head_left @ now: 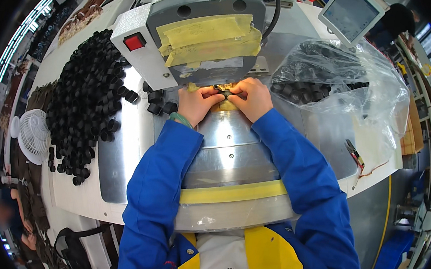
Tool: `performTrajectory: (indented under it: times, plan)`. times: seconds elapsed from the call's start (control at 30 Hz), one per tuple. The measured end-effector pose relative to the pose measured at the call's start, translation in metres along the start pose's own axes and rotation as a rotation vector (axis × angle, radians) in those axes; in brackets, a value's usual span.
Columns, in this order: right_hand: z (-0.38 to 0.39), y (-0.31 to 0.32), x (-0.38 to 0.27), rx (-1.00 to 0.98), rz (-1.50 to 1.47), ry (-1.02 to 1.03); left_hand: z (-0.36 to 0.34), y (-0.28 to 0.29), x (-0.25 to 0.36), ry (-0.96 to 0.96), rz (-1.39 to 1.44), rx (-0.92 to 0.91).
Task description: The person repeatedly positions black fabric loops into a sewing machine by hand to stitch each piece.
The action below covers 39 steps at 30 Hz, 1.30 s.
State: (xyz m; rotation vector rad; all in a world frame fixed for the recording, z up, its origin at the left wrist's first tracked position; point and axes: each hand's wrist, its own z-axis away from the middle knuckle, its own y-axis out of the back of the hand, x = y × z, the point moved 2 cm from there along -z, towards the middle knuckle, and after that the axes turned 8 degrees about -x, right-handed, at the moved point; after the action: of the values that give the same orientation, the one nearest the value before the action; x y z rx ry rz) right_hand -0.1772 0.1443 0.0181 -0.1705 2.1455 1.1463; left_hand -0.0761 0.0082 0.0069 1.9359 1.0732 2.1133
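Both my hands meet at the brass-coloured work spot (224, 106) beneath the grey machine head (206, 10). My left hand (193, 106), a green band at its wrist, pinches the left side of a small black piece (224, 92). From the other side, the thumb and forefinger of my right hand (255, 100) close on the same piece. Fingers cover most of it, so its exact shape is hidden. Just left of my left hand lie several loose black loops (155, 101) on the metal plate.
A large heap of black loops (86, 87) spreads over the left of the table. At the right lie a clear plastic bag (343, 84) with more black pieces and red-handled snips (355, 154). A white fan (33, 135) stands far left; a screen (351, 16) is at the back right.
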Motion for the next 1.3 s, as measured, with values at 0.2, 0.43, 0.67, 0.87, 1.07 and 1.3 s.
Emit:
performTrajectory:
  times: [0.2, 0.43, 0.67, 0.87, 1.07, 1.3]
  plan:
    - [0.007, 0.007, -0.015, -0.152, -0.086, 0.046, 0.017, 0.018, 0.011, -0.068, 0.032, -0.193]
    - [0.025, 0.018, -0.043, -0.291, -0.001, 0.090, 0.036, 0.051, 0.009, -0.265, -0.081, -0.275]
    - [0.016, 0.093, 0.010, -0.058, 0.641, -0.421, 0.047, 0.087, -0.009, -0.274, 0.088, -0.241]
    - [0.011, 0.105, 0.034, -0.069, 0.585, -0.436, 0.049, 0.095, 0.004, -0.454, -0.198, -0.092]
    - [0.011, 0.075, 0.002, -0.264, -0.361, -0.335, 0.057, 0.067, 0.045, -0.512, -0.047, -0.275]
    - [0.025, 0.011, -0.030, -0.497, -0.936, -0.537, 0.065, 0.012, 0.056, -0.718, -0.107, 0.012]
